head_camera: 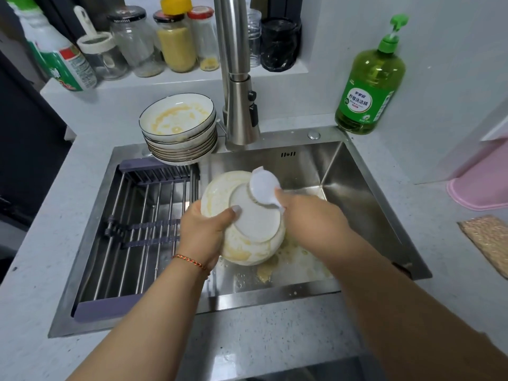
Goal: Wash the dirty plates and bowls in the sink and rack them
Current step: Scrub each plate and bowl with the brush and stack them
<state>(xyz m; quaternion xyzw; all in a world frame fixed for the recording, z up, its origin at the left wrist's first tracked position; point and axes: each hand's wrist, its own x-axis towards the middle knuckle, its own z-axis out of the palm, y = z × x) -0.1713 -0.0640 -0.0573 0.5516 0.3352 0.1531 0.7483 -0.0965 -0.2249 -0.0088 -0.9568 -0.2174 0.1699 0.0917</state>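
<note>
Over the steel sink (354,171) my left hand (204,232) grips a white bowl (253,243) turned bottom up, thumb on its base. Yellow residue smears its outer wall. My right hand (305,213) holds a pale white scrubbing pad (264,188) against the bowl's foot ring. A stack of several dirty dark-rimmed bowls (180,133) stands on the sink's back left corner, the top one streaked yellow. A grey drying rack (143,229) with metal bars fills the sink's left half and holds nothing.
The steel faucet (240,105) hangs over the sink's back edge. A green dish soap bottle (369,86) stands at the back right. Jars and bottles line the shelf (176,48) behind. A pink tub (483,185) and a woven mat (489,240) lie right. Yellow slop lies on the sink floor (275,270).
</note>
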